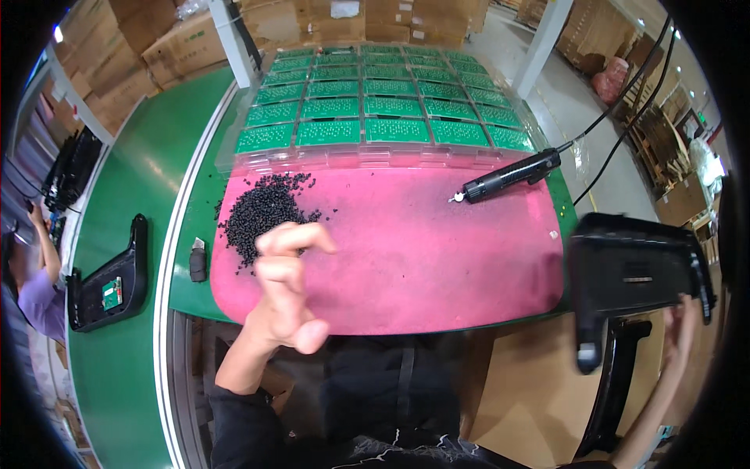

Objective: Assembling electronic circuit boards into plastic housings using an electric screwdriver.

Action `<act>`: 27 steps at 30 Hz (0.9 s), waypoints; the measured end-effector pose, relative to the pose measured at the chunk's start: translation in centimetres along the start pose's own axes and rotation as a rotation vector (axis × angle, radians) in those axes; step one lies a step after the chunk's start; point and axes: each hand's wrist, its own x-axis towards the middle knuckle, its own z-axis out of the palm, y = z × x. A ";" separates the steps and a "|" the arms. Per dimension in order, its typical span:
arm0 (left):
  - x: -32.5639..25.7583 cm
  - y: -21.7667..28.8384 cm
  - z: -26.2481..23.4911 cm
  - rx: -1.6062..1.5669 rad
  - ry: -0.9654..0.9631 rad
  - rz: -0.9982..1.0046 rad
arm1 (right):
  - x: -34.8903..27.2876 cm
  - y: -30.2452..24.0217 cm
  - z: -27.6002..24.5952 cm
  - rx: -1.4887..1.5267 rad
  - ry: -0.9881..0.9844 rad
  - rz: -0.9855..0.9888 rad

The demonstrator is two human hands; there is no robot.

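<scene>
On the right, my right hand (681,332) grips the lower edge of a black plastic housing (625,266), a shallow shell with raised ends, held in the air beside the bench. My left hand (287,285) hovers over the left front of a pink mat (422,266); its fingers are half curled, the thumb stands apart, and nothing is in it. Just beyond that hand lies a heap of small black parts (262,215), too small to make out their kind. A black electric screwdriver (512,176) rests at the mat's far right, its bit pointing left.
Clear trays of green circuit boards (394,130) stand behind the mat. Along the left runs a green conveyor (125,375), carrying another black housing (129,270) with a board inside. An open cardboard box (539,391) holds a black housing below right. Another person (43,289) is at far left.
</scene>
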 end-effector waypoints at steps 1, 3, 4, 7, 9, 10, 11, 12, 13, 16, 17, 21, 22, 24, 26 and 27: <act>-0.4 -0.8 0.5 -0.051 -0.027 -0.017 | -3.5 -1.7 5.2 0.003 -0.067 0.095; -0.6 -1.8 1.0 -0.082 -0.101 -0.027 | -8.7 -0.2 13.8 0.040 -0.112 0.185; -0.3 -2.3 0.8 -0.067 -0.144 -0.020 | -10.3 1.4 16.8 0.073 -0.088 0.174; 0.5 -2.5 1.2 -0.108 -0.201 -0.132 | -14.3 2.6 23.2 -0.040 -0.296 0.364; 2.2 -1.9 1.2 -0.033 -0.312 -0.248 | -15.2 2.2 24.6 -0.173 -0.507 0.547; 3.1 -2.3 1.5 -0.055 -0.312 -0.235 | -15.0 2.2 24.1 -0.226 -0.661 0.609; 4.0 -2.3 1.7 0.057 -0.412 -0.262 | -15.6 0.6 25.3 -0.362 -0.811 0.593; 4.7 -2.4 2.2 0.168 -0.512 -0.285 | -15.3 -0.1 26.1 -0.354 -0.805 0.596; 5.2 -2.8 2.4 0.241 -0.592 -0.292 | -15.0 -1.0 27.1 -0.409 -1.016 0.388; 5.7 -3.8 3.4 0.214 -0.810 -0.367 | -14.2 -3.4 33.0 -0.585 -1.186 -0.283; 5.3 -4.4 4.1 0.152 -0.801 -0.327 | -13.6 -3.7 35.3 -0.595 -1.116 -0.424; 4.9 -5.1 4.8 0.180 -0.937 -0.306 | -9.7 -3.5 45.1 -0.751 -0.869 -1.033; 4.7 -5.1 4.8 0.158 -0.866 -0.292 | -8.1 -2.8 46.4 -0.835 -0.792 -1.213; 4.4 -5.2 3.9 0.143 -0.801 -0.287 | -4.9 -1.0 49.7 -0.822 -0.852 -1.170; 4.4 -5.7 2.6 0.170 -0.783 -0.392 | -2.8 0.4 52.3 -0.884 -0.864 -1.145; 4.5 -6.2 2.1 0.193 -0.779 -0.407 | -2.2 0.7 53.4 -0.943 -0.881 -1.131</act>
